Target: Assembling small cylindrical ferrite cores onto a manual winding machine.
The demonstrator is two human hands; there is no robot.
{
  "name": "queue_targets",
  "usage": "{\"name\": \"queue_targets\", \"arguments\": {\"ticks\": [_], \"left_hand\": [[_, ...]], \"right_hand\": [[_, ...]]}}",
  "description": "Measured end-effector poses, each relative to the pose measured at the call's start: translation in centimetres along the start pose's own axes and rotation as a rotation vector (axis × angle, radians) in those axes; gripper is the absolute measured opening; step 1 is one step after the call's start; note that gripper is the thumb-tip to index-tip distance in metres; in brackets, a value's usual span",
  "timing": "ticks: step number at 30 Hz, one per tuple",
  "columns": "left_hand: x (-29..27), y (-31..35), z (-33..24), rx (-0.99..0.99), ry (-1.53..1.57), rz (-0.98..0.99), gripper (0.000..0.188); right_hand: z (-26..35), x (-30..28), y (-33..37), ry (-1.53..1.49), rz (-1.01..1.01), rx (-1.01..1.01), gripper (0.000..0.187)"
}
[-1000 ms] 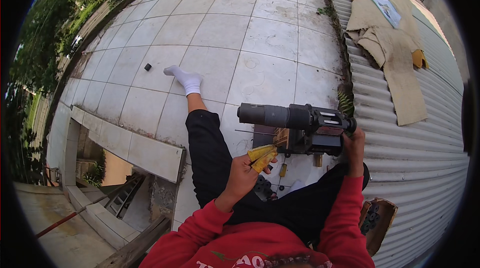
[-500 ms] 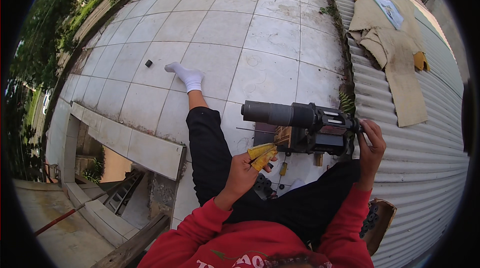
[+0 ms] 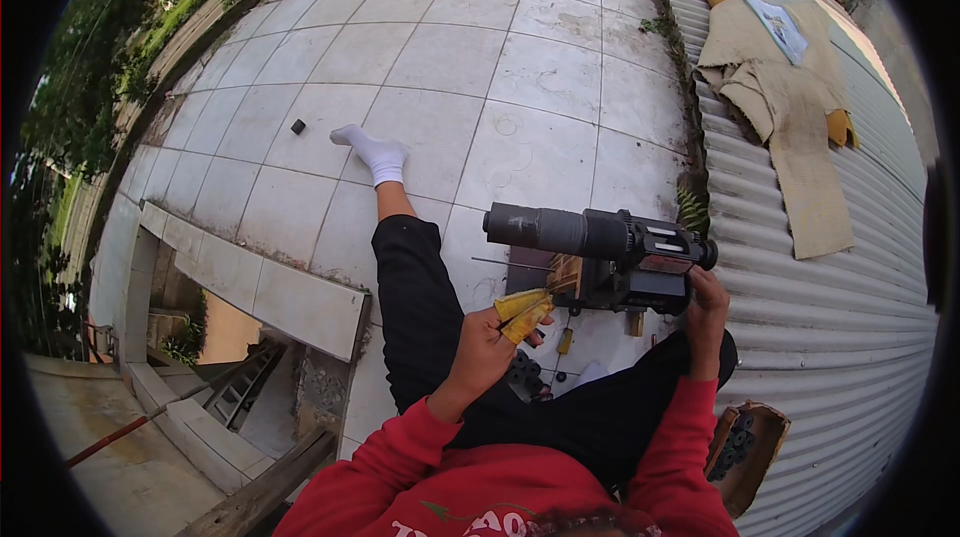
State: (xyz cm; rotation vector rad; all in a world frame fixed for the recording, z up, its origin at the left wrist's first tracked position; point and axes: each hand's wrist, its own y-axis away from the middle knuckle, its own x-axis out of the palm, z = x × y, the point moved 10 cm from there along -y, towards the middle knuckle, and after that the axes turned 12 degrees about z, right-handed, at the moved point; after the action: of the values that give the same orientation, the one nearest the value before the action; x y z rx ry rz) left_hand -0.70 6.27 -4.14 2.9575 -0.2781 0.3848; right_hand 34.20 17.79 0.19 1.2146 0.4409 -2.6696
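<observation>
My left hand [image 3: 480,349] is closed around the yellow-handled pliers [image 3: 520,311], whose tips reach toward a light-brown slatted block [image 3: 567,275] beside the black device. The black device [image 3: 640,249] has a long dark cylinder [image 3: 545,228] pointing left, a ridged ring, and a round knob [image 3: 708,254] at its right end. At the device's lower right end, just under the knob, my right hand [image 3: 708,299] has its fingers bent against the body; the fingertips are partly hidden. A thin metal rod [image 3: 510,262] sticks out leftward below the cylinder.
Between my legs lie black cylindrical pieces [image 3: 524,373] and a small yellow-handled tool [image 3: 566,341]. An open cardboard box [image 3: 765,457] of black rings stands at my right, by the corrugated roof [image 3: 830,337]. A small black piece [image 3: 298,127] lies on the tiles.
My right hand has left the knob at the device's right end and moved down and left to its lower body. My left hand with the pliers has stayed in place.
</observation>
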Motion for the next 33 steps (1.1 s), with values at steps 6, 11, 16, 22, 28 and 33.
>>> {"name": "queue_targets", "arguments": {"ticks": [6,11,16,22,28,33], "left_hand": [[-0.1,-0.1,-0.2,0.030,0.062,-0.016,0.034],[-0.1,0.1,-0.1,0.012,0.052,-0.008,0.032],[-0.2,0.4,0.1,0.029,0.041,-0.004,0.031],[-0.3,0.5,-0.4,0.028,0.020,-0.018,0.031],[-0.7,0.6,-0.1,0.022,0.040,-0.023,0.031],[-0.9,0.6,0.1,0.061,0.078,-0.045,0.031]], "right_hand": [[5.8,-3.8,2.4,-0.014,-0.087,-0.047,0.041],[6.9,-6.1,-1.6,0.019,-0.152,-0.121,0.049],[3.5,-4.6,-6.8,0.012,-0.080,-0.084,0.047],[-1.8,0.0,-4.6,-0.083,0.035,0.051,0.041],[1.5,-0.7,1.7,-0.060,-0.024,0.000,0.036],[6.0,-4.4,1.7,-0.024,-0.067,-0.071,0.040]]}}
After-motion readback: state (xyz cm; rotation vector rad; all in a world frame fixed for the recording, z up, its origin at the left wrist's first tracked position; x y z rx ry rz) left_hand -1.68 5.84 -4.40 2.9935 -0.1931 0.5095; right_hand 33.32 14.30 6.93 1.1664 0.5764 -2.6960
